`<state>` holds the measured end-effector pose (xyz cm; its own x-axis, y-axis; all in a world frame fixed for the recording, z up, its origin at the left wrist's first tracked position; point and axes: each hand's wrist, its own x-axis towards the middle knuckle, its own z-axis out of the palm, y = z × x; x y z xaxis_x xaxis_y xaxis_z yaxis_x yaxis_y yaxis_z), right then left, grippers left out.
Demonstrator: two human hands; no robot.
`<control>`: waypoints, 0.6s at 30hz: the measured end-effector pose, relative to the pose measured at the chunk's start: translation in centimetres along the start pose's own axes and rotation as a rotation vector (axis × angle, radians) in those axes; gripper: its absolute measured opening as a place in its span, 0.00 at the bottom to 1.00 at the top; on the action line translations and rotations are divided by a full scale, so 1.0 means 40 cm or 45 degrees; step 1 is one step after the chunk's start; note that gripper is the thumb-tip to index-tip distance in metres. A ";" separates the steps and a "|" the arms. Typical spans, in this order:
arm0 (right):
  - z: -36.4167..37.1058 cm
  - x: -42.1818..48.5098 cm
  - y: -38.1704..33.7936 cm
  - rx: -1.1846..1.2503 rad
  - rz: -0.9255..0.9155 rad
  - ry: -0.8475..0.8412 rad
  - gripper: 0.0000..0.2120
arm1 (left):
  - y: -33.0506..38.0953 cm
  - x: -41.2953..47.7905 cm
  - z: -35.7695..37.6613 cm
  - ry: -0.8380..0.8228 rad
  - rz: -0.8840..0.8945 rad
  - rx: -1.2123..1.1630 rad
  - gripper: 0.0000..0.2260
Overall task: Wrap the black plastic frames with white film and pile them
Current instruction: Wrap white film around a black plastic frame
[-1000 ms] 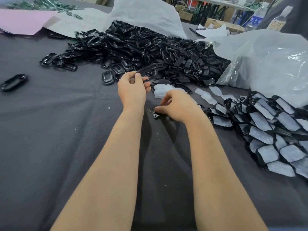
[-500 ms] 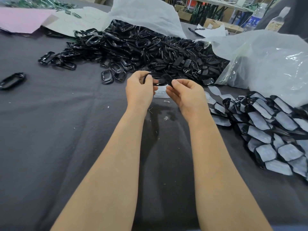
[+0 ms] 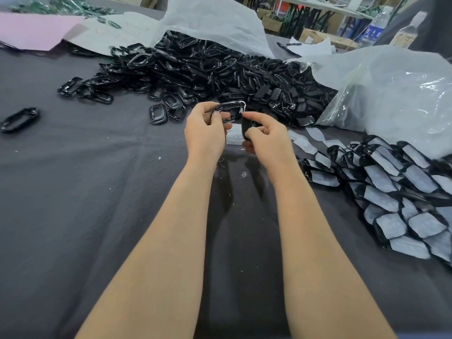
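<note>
My left hand [image 3: 204,133] holds a glossy black plastic frame [image 3: 231,108] by its left end, raised above the grey table cloth [image 3: 73,192]. My right hand [image 3: 265,137] pinches a small black piece [image 3: 245,127] just below the frame's right end. A stack of white film pieces [image 3: 233,138] lies on the cloth behind my hands. A big heap of bare black frames [image 3: 220,74] spreads across the back. Wrapped frames [image 3: 396,192] with white film faces are piled at the right.
Loose frames lie apart at the left [image 3: 19,118] and centre [image 3: 157,113]. Clear plastic bags [image 3: 391,94] bulge at the back right. A pink sheet [image 3: 31,30] and white paper lie at the back left. Water bottles [image 3: 374,28] stand far right.
My right hand rose from the cloth with a small black piece and met my left hand; both hands now hold their parts together slightly higher and nearer the heap.
</note>
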<state>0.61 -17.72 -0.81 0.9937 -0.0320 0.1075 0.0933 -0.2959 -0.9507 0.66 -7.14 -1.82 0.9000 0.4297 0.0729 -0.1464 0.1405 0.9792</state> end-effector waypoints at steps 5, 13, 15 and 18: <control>-0.003 -0.008 -0.012 0.418 0.102 0.004 0.11 | 0.001 0.000 0.001 -0.033 -0.018 0.060 0.09; 0.008 0.003 -0.006 0.152 -0.193 0.394 0.07 | 0.010 -0.014 0.010 -0.151 -0.045 0.075 0.08; 0.011 0.005 -0.005 0.089 -0.224 0.423 0.05 | 0.015 -0.017 0.013 -0.184 -0.040 0.086 0.08; 0.011 0.008 0.001 0.072 -0.221 0.453 0.05 | 0.018 -0.020 0.013 -0.232 -0.019 0.065 0.07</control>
<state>0.95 -17.32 -0.96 0.8799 -0.3179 0.3530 0.2713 -0.2737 -0.9228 0.04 -7.84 -1.09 0.9621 0.2585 0.0872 -0.1158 0.0977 0.9885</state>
